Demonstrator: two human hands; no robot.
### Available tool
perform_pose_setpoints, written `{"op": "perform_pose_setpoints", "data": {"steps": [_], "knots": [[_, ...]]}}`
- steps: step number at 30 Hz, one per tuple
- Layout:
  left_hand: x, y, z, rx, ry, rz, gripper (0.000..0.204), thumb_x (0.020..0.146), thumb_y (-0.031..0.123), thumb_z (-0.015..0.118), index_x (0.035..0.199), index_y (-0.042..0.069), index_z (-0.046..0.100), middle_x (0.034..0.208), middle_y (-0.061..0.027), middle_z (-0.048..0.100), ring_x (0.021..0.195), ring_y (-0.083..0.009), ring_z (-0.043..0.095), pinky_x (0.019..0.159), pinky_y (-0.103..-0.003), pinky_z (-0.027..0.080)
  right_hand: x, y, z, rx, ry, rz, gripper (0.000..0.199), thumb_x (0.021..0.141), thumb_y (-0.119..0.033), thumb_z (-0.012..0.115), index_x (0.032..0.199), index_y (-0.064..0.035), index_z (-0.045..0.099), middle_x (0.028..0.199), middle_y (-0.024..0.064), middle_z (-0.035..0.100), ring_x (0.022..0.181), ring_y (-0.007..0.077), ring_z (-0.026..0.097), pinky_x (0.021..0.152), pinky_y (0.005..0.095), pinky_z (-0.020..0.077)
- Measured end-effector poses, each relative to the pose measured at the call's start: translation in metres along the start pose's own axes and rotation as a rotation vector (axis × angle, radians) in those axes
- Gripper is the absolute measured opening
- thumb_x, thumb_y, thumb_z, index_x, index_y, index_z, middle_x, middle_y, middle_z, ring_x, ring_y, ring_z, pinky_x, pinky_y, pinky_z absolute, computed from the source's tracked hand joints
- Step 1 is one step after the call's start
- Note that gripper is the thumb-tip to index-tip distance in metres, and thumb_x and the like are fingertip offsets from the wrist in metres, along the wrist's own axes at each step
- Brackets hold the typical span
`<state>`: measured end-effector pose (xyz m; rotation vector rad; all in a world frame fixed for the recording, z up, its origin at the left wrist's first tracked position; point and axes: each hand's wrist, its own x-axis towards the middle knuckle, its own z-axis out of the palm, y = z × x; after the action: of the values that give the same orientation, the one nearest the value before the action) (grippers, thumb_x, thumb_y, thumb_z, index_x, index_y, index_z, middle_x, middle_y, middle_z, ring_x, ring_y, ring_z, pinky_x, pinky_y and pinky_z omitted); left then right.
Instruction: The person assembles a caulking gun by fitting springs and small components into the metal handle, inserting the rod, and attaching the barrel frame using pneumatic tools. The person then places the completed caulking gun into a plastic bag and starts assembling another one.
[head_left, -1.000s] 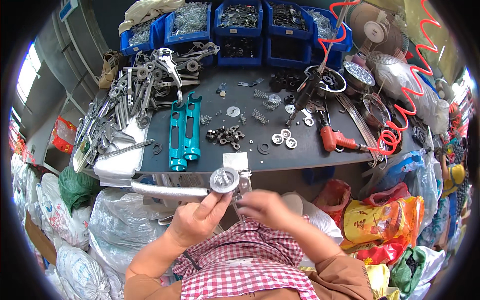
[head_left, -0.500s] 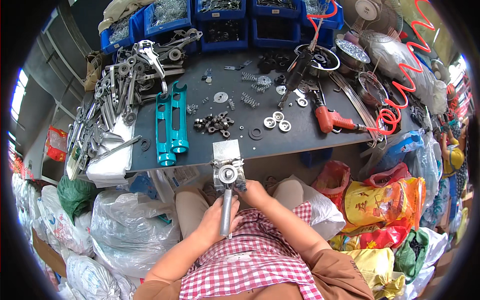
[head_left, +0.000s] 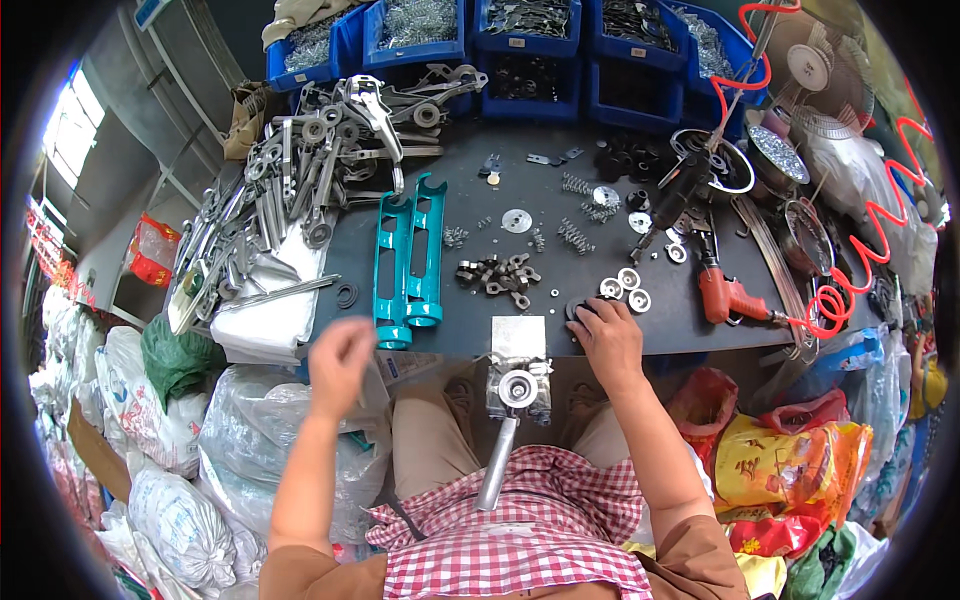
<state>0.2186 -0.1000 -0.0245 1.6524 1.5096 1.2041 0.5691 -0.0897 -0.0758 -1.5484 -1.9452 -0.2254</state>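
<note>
At the table's front edge a metal fixture (head_left: 545, 366) carries a round metal cup-shaped part (head_left: 518, 388). A grey metal lever (head_left: 498, 465) runs from it toward my lap, and neither hand touches it. My right hand (head_left: 610, 338) is on the tabletop, its bent fingertips closed on a flat black ring (head_left: 577, 308); the fingers partly hide it. My left hand (head_left: 340, 365) is in the air by the front edge, just left of two teal metal frames (head_left: 410, 260). Its fingers look curled but smeared, so whether they hold anything is unclear.
Metal arms (head_left: 290, 180) are heaped at the left. Small dark metal pieces (head_left: 497, 275), springs (head_left: 577, 236) and metal cups (head_left: 627, 280) lie mid-table. A red air tool (head_left: 735, 298) with a coiled red hose rests right. Blue bins (head_left: 530, 85) line the back.
Both hands have left the fixture and lever. My right hand has moved right and forward onto the black ring; my left has moved left, beside the teal frames. The view has shifted.
</note>
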Motion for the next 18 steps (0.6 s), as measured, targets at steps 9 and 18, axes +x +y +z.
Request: {"op": "perform_pose_setpoints", "data": {"steps": [9, 18], "knots": [[0.118, -0.064, 0.002, 0.469, -0.094, -0.199, 0.023, 0.071, 0.017, 0.058, 0.088, 0.001, 0.059, 0.073, -0.0115, 0.063, 0.066, -0.0187, 0.059, 0.06, -0.03, 0.045, -0.008, 0.0, -0.026, 0.547, 0.16, 0.391, 0.01, 0.081, -0.011, 0.06, 0.085, -0.0015, 0.063, 0.07, 0.0058, 0.058, 0.059, 0.0124, 0.052, 0.054, 0.0226, 0.0406], [0.041, 0.038, 0.003, -0.269, 0.303, 0.028, 0.013, 0.08, 0.016, 0.054, 0.079, 0.006, 0.046, 0.063, -0.0003, 0.044, 0.049, -0.007, 0.035, 0.045, -0.022, 0.029, -0.022, -0.078, -0.049, 0.905, -0.363, 0.497, 0.022, 0.078, -0.012, 0.063, 0.096, -0.0002, 0.062, 0.075, 0.0078, 0.062, 0.063, 0.0136, 0.057, 0.059, 0.0243, 0.0452]]}}
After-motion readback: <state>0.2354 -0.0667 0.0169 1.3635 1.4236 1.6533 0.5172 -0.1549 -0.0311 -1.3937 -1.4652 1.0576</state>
